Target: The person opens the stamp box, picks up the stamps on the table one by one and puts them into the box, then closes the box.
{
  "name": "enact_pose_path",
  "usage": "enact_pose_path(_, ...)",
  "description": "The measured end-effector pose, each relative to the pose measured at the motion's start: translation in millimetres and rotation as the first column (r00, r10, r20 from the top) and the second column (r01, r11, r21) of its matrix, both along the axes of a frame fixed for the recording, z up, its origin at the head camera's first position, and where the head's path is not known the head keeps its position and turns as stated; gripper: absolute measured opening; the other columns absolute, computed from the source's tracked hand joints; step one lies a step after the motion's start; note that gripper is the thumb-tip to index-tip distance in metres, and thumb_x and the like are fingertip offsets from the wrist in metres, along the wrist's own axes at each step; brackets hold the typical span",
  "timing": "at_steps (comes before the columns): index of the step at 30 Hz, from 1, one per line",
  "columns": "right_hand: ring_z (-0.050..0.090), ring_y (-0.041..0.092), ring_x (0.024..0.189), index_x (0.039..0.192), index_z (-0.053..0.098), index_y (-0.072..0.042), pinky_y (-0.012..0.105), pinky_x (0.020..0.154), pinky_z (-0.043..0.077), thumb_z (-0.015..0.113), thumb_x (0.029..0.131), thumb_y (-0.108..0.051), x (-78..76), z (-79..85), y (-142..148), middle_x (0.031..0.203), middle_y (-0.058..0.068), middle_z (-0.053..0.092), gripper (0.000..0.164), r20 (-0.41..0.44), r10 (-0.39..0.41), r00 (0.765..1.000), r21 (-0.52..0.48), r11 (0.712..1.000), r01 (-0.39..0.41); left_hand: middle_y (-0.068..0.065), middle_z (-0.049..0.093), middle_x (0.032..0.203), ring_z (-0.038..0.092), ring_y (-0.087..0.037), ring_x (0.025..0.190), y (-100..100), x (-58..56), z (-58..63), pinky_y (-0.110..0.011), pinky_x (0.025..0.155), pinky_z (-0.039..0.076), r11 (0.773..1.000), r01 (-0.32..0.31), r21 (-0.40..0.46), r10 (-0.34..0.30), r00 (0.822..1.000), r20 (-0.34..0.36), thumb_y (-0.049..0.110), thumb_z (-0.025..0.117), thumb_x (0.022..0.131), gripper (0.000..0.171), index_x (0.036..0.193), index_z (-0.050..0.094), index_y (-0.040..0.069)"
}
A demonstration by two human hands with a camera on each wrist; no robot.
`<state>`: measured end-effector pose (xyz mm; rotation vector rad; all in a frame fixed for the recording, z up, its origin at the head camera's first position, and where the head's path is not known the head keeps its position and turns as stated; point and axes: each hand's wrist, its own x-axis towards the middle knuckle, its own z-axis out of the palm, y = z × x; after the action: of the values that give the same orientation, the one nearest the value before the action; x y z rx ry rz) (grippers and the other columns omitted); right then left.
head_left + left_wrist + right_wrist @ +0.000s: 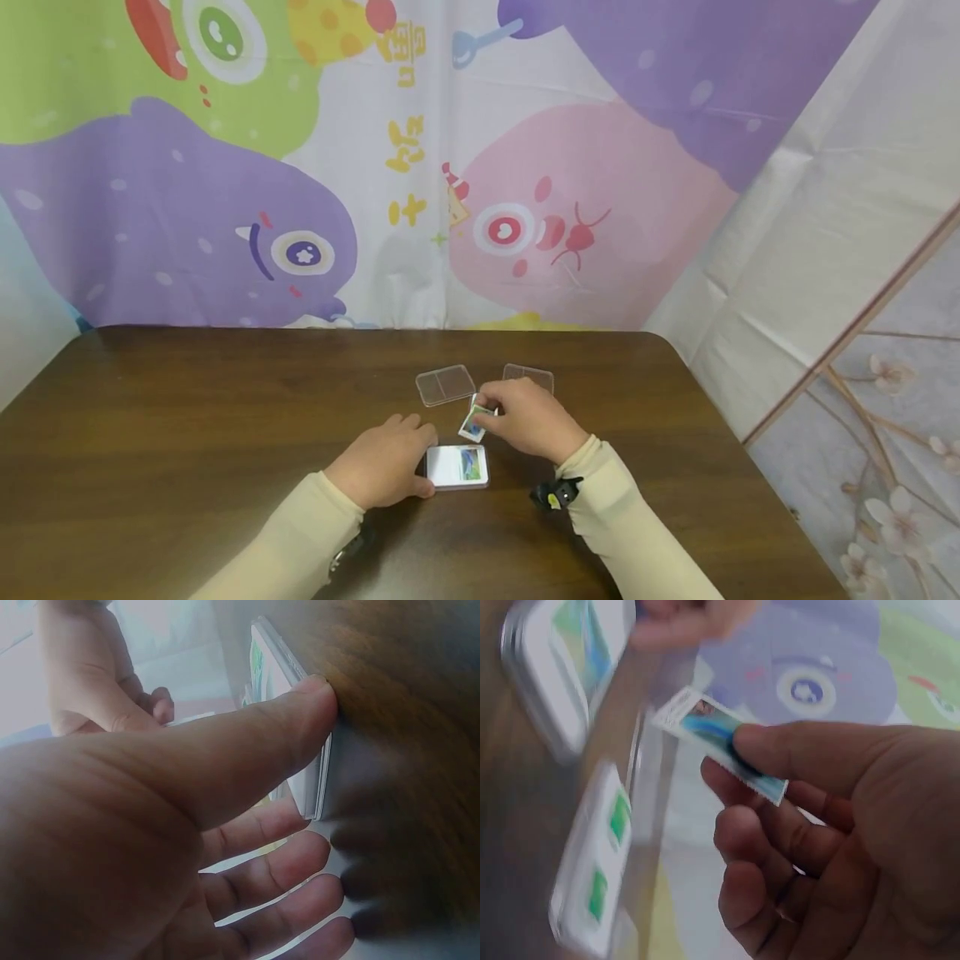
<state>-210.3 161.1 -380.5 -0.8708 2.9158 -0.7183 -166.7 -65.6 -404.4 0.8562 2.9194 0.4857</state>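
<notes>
A small postage stamp with a white perforated border and a blue-green picture is pinched between the thumb and index finger of my right hand. On the table lies a flat white case with layered edges, showing a colourful stamp at its right side. My left hand holds this case at its left end, thumb on the near edge and index finger on the far edge. Its other fingertips rest on the tabletop. A white piece with two green pictures stands out in the right wrist view.
Behind the hands lies a clear plastic lid or tray. Another clear piece is partly hidden by the right hand. The brown wooden table ends at a cartoon-printed curtain.
</notes>
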Motion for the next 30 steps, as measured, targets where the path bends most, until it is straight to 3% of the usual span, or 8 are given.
enact_pose_path(5, 0.055, 0.003, 0.07, 0.09, 0.073, -0.018, 0.024, 0.066, 0.048, 0.074, 0.096, -0.02, 3.7, -7.2, -16.5, 0.08, -0.012, 0.066, 0.007, 0.118, 0.098, 0.988, -0.028, 0.995, -0.095, -0.007, 0.059, 0.095, 0.057, -0.027, 0.09, 0.9, -1.4, -0.9, -0.047, 0.075, 0.053, 1.0, 0.002, -0.015, -0.002, 1.0, 0.003, 0.03, 0.093, 0.074, 0.049, 0.106, 0.065, 0.005)
enact_pose_path(9, 0.052, 0.002, 0.067, 0.089, 0.073, -0.017, 0.022, 0.063, 0.046, 0.076, 0.095, -0.018, 4.6, -13.4, -25.4, 0.076, -0.012, 0.063, 0.007, 0.158, 0.156, 0.975, -0.036, 0.988, -0.152, -0.008, 0.06, 0.097, 0.058, -0.029, 0.092, 1.0, -2.7, -1.1, -0.049, 0.078, 0.054, 0.999, -0.004, -0.037, 0.004, 1.0, 0.011, 0.032, 0.093, 0.075, 0.05, 0.105, 0.064, 0.004)
enact_pose_path(16, 0.046, 0.001, 0.06, 0.09, 0.072, -0.018, 0.02, 0.059, 0.04, 0.073, 0.097, -0.018, 4.3, -20.6, -33.0, 0.073, -0.014, 0.059, 0.008, 0.215, 0.178, 0.96, 0.002, 0.983, -0.183, -0.009, 0.06, 0.097, 0.057, -0.03, 0.092, 0.0, -2.0, -1.3, -0.049, 0.079, 0.054, 0.999, -0.006, -0.04, 0.007, 1.0, 0.01, 0.032, 0.093, 0.075, 0.05, 0.103, 0.063, 0.004)
enact_pose_path(25, 0.048, 0.008, 0.076, 0.093, 0.077, -0.015, 0.024, 0.07, 0.042, 0.078, 0.093, -0.021, 4.3, -26.3, -38.5, 0.084, -0.009, 0.057, 0.005, 0.068, 0.17, 0.983, 0.166, 0.97, -0.179, -0.008, 0.059, 0.096, 0.057, -0.028, 0.091, -0.5, -1.8, -1.6, -0.048, 0.077, 0.053, 1.0, -0.007, -0.026, 0.007, 1.0, 0.008, 0.032, 0.093, 0.074, 0.051, 0.105, 0.064, 0.004)
enact_pose_path(30, 0.047, 0.009, 0.076, 0.09, 0.074, -0.017, 0.024, 0.067, 0.041, 0.081, 0.09, -0.024, 5.1, -29.8, -39.6, 0.082, -0.007, 0.055, 0.01, -0.006, 0.151, 0.989, 0.189, 0.971, -0.147, -0.009, 0.061, 0.096, 0.058, -0.029, 0.092, 0.7, -1.7, -0.7, -0.049, 0.078, 0.054, 1.0, -0.008, -0.027, 0.007, 1.0, -0.002, 0.031, 0.094, 0.073, 0.052, 0.106, 0.065, 0.004)
